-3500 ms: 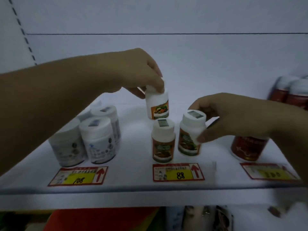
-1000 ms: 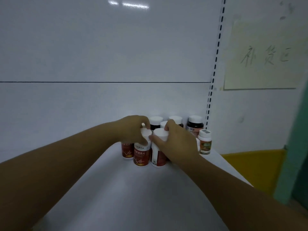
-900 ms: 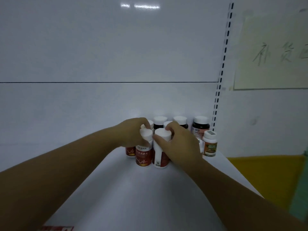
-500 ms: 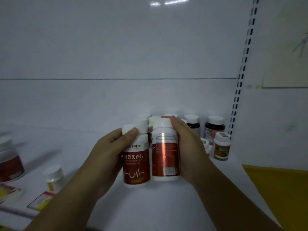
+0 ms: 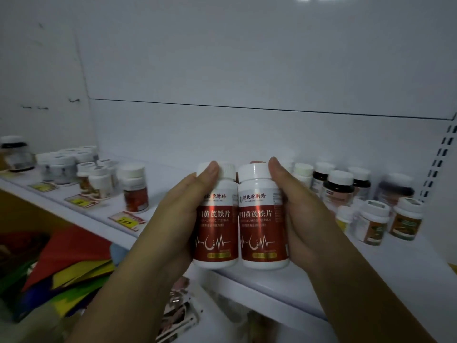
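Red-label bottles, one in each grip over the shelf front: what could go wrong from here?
1. The left grip and right grip each wrap only one side of the left bottle and right bottle. A slip could drop one past the shelf edge onto the coloured clutter below.
2. Setting both down together may knock the lone red bottle or the small bottles crowded on the right.
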Motion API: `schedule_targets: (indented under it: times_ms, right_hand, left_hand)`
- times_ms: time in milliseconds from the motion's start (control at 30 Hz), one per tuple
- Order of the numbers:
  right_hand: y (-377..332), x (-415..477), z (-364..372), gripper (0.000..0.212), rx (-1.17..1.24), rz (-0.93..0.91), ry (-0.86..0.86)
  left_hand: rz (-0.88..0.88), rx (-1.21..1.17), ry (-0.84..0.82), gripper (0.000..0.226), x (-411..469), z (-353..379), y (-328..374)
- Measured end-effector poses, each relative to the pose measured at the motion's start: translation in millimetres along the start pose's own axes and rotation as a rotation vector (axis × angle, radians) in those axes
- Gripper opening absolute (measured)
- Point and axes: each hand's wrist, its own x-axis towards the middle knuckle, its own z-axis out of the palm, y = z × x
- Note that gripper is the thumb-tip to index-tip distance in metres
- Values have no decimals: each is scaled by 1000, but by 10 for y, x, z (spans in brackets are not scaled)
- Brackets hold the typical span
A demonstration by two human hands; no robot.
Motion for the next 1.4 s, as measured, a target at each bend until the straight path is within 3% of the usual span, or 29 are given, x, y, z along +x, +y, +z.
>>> schedule_targets:
  times_ms: [267, 600, 800, 1067, 1167, 1400]
  right_hand:
    - [550, 149, 1206, 57, -99, 108, -25]
    - [1121, 482, 2279, 52, -140, 20, -43]
    - [1021, 841, 2418, 58, -175, -85, 12]
    - [935, 1396, 2343, 44, -260, -226, -5]
    - [819, 1546, 2342, 41, -363, -338, -19]
    - [663, 1778, 2132, 35, -526, -483, 180]
  left_hand:
    - [-2, 0, 15, 55, -286, -1219, 381]
    - [29, 8, 18, 42, -247, -2375, 677]
    - [95, 76, -55, 18, 141, -2545, 827]
    - [182, 184, -147, 31, 841, -2644, 943]
    - [289, 293, -158, 47, 1135, -2727, 1110]
    - [611, 392, -78, 26, 1806, -2644, 1287]
